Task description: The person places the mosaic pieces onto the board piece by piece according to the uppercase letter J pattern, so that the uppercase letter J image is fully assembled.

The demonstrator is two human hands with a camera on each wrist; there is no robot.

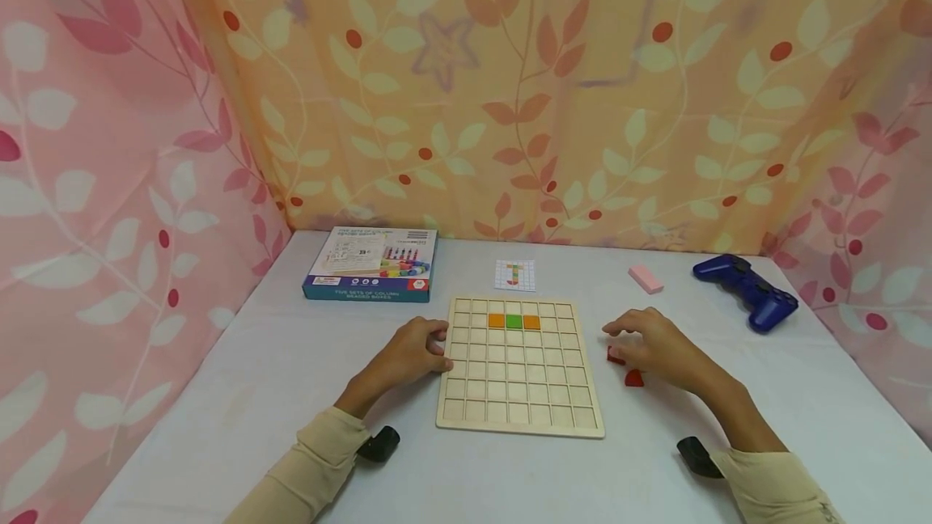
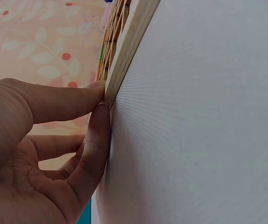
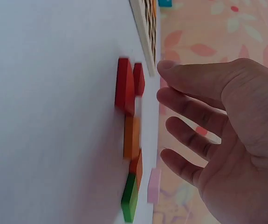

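A square-gridded wooden board (image 1: 520, 395) lies on the table, with an orange tile (image 1: 497, 321), a green tile (image 1: 514, 322) and another orange tile (image 1: 532, 322) in one row near its far side. At its left edge, my left hand (image 1: 410, 352) holds the rim (image 2: 133, 39) with thumb and fingertips. Right of the board, my right hand (image 1: 658, 350) hovers with loosely bent fingers and nothing between them. Beneath it are two red pieces, one block (image 3: 124, 84) in front of a smaller piece (image 3: 139, 79). Orange blocks (image 3: 131, 137) and a green block (image 3: 129, 198) sit beyond, mostly hidden by this hand in the head view.
A small pattern card (image 1: 515, 275) lies behind the board. A boxed game (image 1: 371, 264) stands at the back left. Toward the back right are a pink block (image 1: 646, 279) and a blue game controller (image 1: 746, 291). Floral cloth (image 1: 510, 103) walls the table in.
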